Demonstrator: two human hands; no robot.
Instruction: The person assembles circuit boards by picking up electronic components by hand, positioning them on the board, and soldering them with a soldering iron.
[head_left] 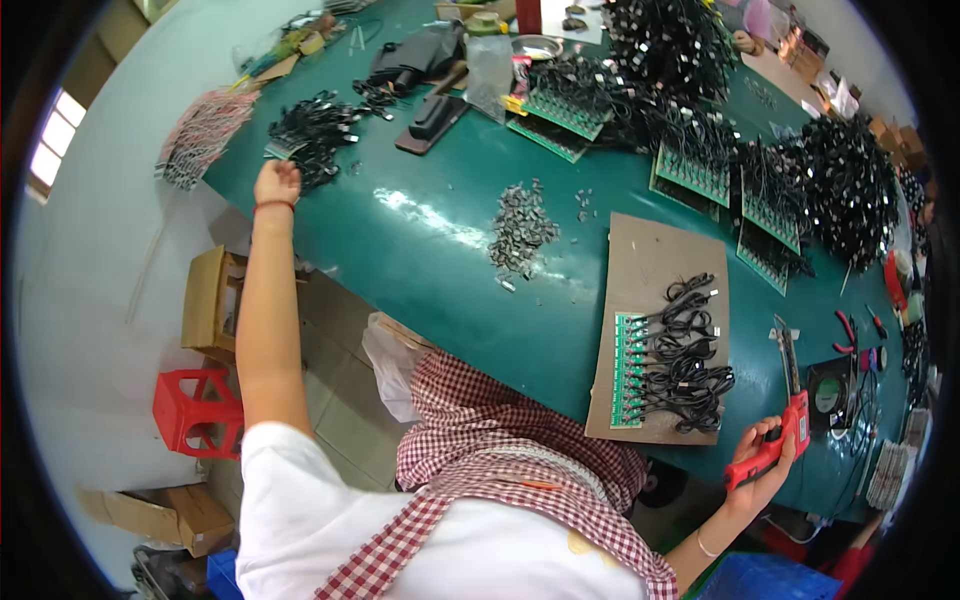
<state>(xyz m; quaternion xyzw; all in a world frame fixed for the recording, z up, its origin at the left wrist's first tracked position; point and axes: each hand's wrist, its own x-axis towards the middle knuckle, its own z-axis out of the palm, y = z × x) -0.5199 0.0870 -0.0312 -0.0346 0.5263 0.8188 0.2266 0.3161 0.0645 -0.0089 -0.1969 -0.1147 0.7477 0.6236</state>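
Note:
My left arm reaches to the far left edge of the green table. There my left hand [277,184] is closed, its fingers curled in at a pile of short black cables [318,132]; whatever they hold is hidden. My right hand [766,452] wraps round the handle of a red soldering gun [797,424], its long metal barrel pointing away from me. Between the hands, a brown board [655,262] lies near the table's front edge. On it rests a green circuit-board panel [626,372] with several coiled black cables [690,352] attached along its right side.
Small metal connectors [520,230] lie heaped mid-table. Green panels with black cables [692,172] and large cable bundles [665,50] fill the back and right. A small fan [829,394] and pliers [847,330] are beside the soldering gun. A red stool [197,410] stands at lower left.

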